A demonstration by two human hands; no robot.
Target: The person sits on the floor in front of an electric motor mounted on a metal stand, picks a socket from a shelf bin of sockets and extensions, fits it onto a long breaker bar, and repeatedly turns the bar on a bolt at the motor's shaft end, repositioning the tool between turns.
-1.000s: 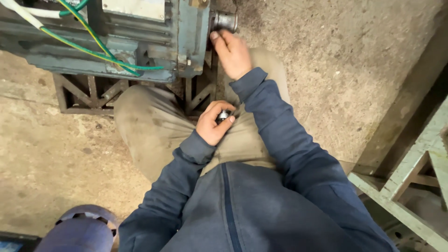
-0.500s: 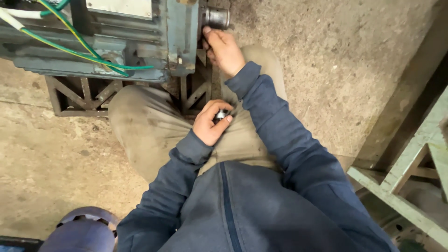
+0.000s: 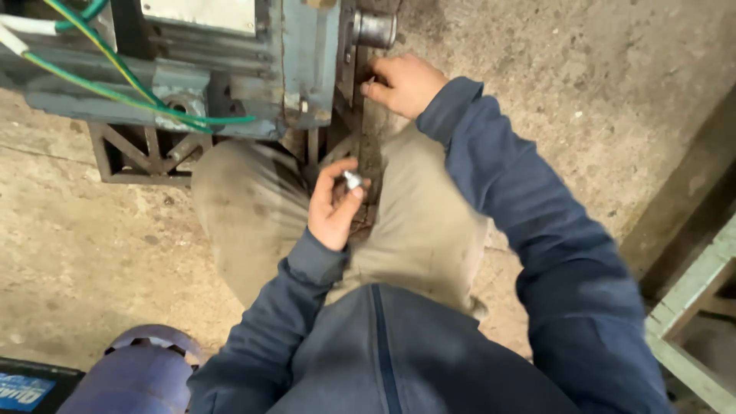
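Observation:
A blue-grey electric motor sits at the top left on a dark metal frame, its steel shaft sticking out to the right. My right hand is curled against the motor's end face just below the shaft; what its fingers grip is hidden. My left hand rests over my lap and pinches a small shiny metal part between thumb and fingers. Both arms wear dark blue sleeves.
Green, yellow and white wires run across the motor body. A blue round cylinder top stands at the bottom left beside a dark box. A pale green metal frame lies at the right edge. The floor is rough concrete.
My right hand slid down from the shaft end to the motor's end face below it. My left hand stays over my lap with the small metal part. The view shifted slightly.

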